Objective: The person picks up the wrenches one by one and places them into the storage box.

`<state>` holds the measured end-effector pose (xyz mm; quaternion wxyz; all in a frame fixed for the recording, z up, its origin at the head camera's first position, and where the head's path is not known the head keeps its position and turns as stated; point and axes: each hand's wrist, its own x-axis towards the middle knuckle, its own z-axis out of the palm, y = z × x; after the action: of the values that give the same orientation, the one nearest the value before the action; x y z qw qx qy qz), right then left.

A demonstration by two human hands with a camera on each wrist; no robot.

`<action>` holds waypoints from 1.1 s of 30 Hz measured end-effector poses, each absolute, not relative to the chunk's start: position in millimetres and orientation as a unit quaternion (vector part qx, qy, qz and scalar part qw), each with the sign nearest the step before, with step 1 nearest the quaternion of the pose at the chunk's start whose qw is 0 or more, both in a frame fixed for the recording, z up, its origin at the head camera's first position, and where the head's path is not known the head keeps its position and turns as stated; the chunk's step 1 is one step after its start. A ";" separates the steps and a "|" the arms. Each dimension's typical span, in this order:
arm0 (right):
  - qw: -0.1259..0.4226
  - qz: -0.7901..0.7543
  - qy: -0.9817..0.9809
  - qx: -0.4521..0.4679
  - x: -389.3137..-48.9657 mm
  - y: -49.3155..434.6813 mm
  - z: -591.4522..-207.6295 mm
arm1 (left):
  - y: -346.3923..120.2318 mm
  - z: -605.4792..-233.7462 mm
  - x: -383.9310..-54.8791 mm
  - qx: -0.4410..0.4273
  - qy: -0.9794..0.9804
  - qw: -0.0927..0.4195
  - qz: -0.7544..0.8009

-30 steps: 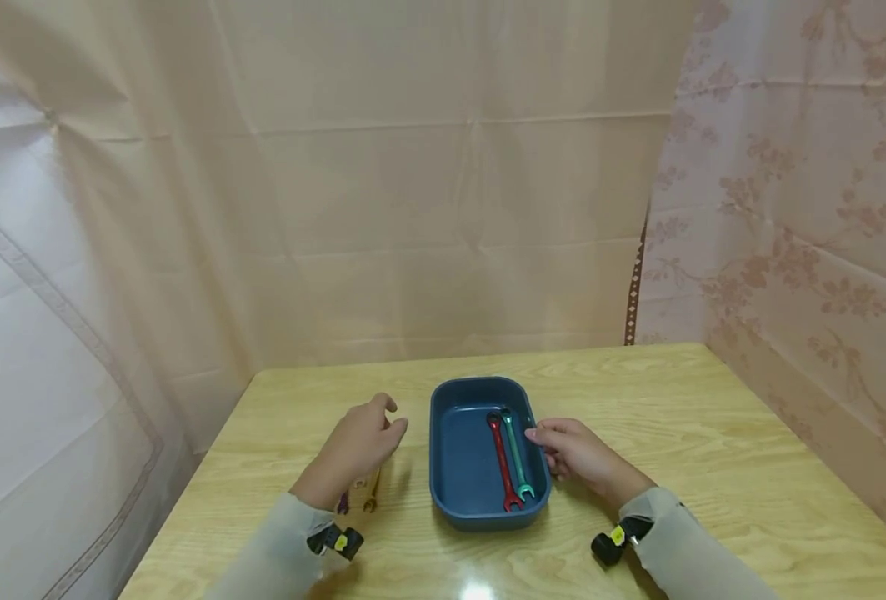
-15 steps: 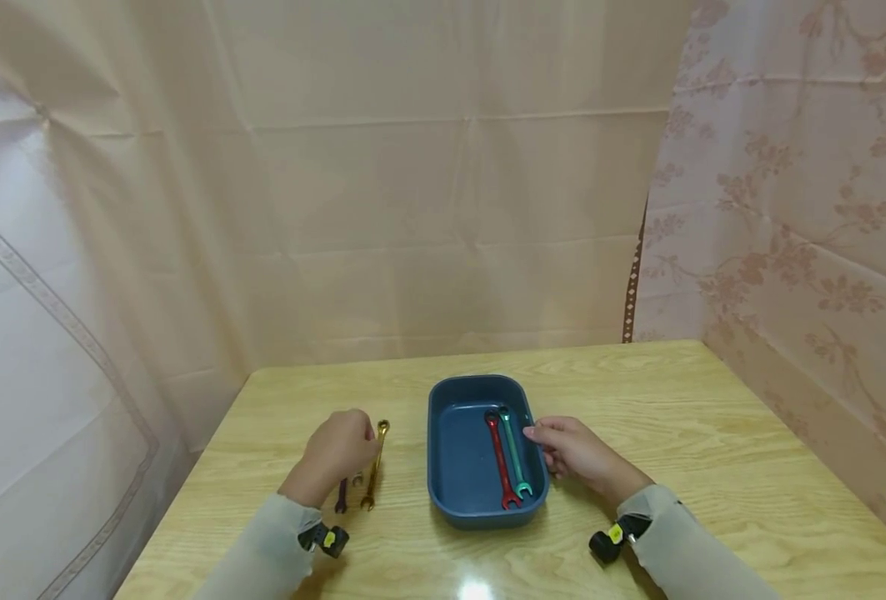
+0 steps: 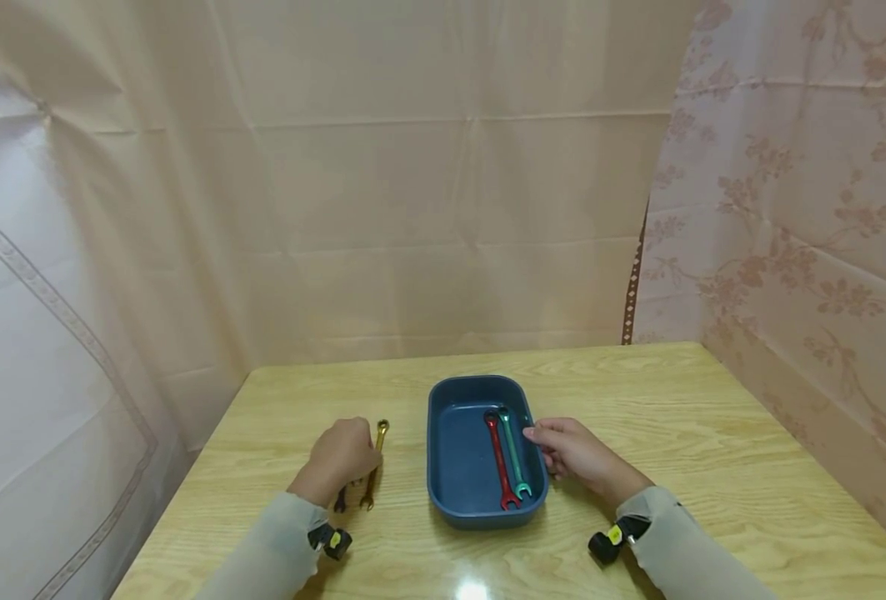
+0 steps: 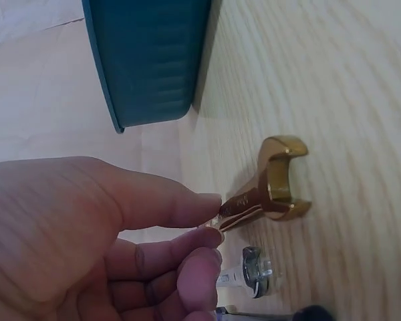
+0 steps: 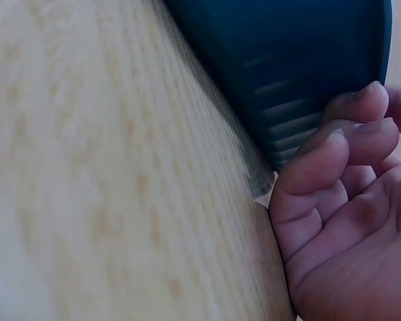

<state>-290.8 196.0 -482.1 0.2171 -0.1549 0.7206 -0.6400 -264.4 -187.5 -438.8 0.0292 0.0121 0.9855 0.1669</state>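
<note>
My left hand (image 3: pixel 343 452) pinches the shaft of a gold combination wrench (image 3: pixel 372 490) between thumb and fingers; its open-end head (image 4: pixel 281 180) points out past the fingertips in the left wrist view. Beside it, partly hidden by that hand, are a dark wrench (image 3: pixel 340 502) and a silver wrench end (image 4: pixel 255 271). At the table's middle stands a blue rectangular bin (image 3: pixel 453 508). My right hand (image 3: pixel 573 448) holds the bin's right wall, thumb over the rim and curled fingers against the outside. A red wrench (image 3: pixel 501 462) and a green wrench (image 3: pixel 515 454) lie inside, along the right side.
The light wood table (image 3: pixel 623 392) carries everything. Behind it hangs a beige curtain (image 3: pixel 443 208), and a floral curtain (image 3: pixel 810 225) hangs along the right. Bare tabletop separates the bin from the left-hand wrenches.
The left hand has come from above the wrenches, left of the bin, down onto the gold wrench, its fingers closing on the shaft. The right hand and bin have stayed put.
</note>
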 end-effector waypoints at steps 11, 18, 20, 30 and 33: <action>0.215 -0.637 0.724 -0.156 -288.8 194.6 -478.1 | -184.6 -437.7 -268.1 0.014 0.989 0.044 0.141; 0.214 -0.635 0.725 -0.160 -286.5 194.5 -475.9 | -179.3 -435.5 -271.9 0.017 0.991 0.068 0.118; 0.216 -0.635 0.725 -0.159 -287.3 194.4 -477.0 | -179.4 -434.6 -272.4 0.013 0.990 0.074 0.115; 0.217 -0.635 0.724 -0.159 -290.3 195.1 -480.2 | -182.4 -431.3 -270.1 0.008 0.984 0.105 0.145; 0.218 -0.636 0.724 -0.156 -289.8 196.2 -479.9 | -182.2 -432.5 -270.6 0.013 0.983 0.104 0.149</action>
<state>-289.8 196.2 -479.9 0.2179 -0.1562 0.7240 -0.6355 -270.6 -182.2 -432.5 0.1036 0.0127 0.9833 0.1491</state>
